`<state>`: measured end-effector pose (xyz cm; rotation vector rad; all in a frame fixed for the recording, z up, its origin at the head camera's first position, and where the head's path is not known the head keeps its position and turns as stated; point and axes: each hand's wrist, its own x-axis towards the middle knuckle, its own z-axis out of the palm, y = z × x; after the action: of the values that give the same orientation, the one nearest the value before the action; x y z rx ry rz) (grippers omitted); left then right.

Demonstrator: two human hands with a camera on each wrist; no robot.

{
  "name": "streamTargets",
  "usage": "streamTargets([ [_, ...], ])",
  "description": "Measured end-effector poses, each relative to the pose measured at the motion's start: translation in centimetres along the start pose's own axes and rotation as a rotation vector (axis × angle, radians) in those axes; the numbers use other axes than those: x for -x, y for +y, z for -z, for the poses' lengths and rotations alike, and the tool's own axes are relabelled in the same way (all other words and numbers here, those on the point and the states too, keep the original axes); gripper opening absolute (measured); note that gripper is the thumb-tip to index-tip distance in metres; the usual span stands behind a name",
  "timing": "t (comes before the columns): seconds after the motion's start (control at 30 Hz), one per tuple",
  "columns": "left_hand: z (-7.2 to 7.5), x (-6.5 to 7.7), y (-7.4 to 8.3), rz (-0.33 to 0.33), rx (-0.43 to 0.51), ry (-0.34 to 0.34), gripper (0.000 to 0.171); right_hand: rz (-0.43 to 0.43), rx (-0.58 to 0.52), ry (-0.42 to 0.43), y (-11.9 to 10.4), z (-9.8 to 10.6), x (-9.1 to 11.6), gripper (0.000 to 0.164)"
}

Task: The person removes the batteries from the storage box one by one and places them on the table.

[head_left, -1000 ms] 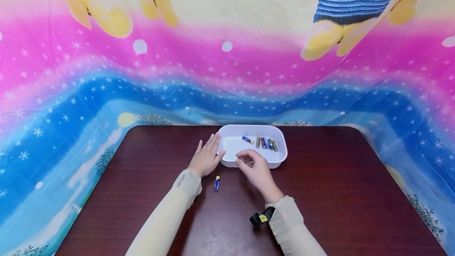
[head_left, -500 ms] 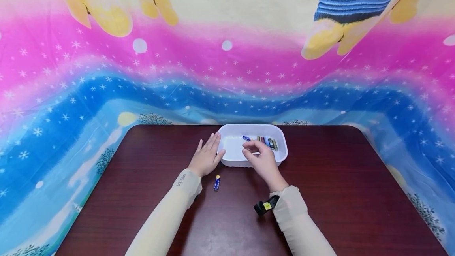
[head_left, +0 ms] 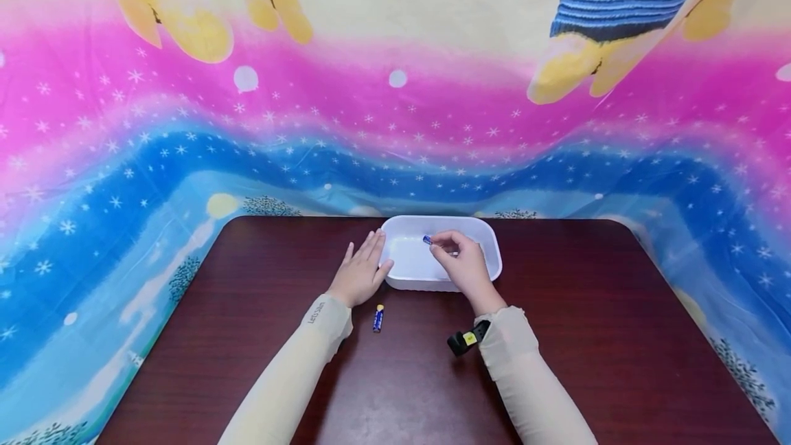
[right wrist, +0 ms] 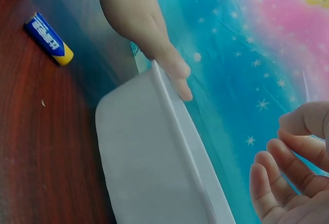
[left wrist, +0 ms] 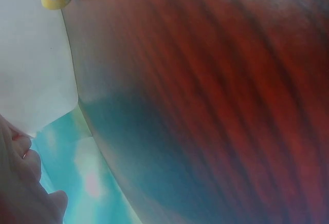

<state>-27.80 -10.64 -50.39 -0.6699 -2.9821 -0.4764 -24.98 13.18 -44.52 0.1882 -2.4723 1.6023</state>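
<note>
A white plastic tray (head_left: pixel 408 284) stands near the table's back edge. My left hand (head_left: pixel 356 277) lies with straight fingers against its left rim, as the right wrist view also shows. Over the tray is my right hand (head_left: pixel 463 266), fingers loosely bent, thumb and index tips close together; nothing shows between them in the right wrist view. Just left of those tips, one end of a blue battery (head_left: pixel 427 240) shows in the tray. Another blue battery with a yellow end (head_left: pixel 378 318) lies on the table in front of the tray, also visible in the left wrist view.
The dark red-brown table (head_left: pixel 593 335) extends to both sides and toward me. A cartoon-print cloth (head_left: pixel 395 122) hangs behind and around it. A black strap device with a yellow label (head_left: pixel 468 340) sits on my right wrist.
My right hand has moved right and farther over the tray, now covering several batteries and part of the blue one. The left hand and the battery on the table stay put.
</note>
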Motion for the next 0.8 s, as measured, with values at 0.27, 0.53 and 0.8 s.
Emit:
streamTargets([
  [0.27, 0.0, 0.0, 0.0, 0.003, 0.001, -0.008, 0.071, -0.014, 0.015, -0.022, 0.6, 0.2, -1.3, 0.022],
  [0.53, 0.0, 0.0, 0.0, 0.0, 0.007, 0.003, 0.07, -0.042, 0.061, -0.055, 1.6, 0.3, -2.9, 0.024],
  [0.8, 0.0, 0.0, 0.0, 0.007, 0.005, -0.018, 0.07, -0.045, 0.073, -0.098, 2.6, -0.3, -4.1, 0.026],
])
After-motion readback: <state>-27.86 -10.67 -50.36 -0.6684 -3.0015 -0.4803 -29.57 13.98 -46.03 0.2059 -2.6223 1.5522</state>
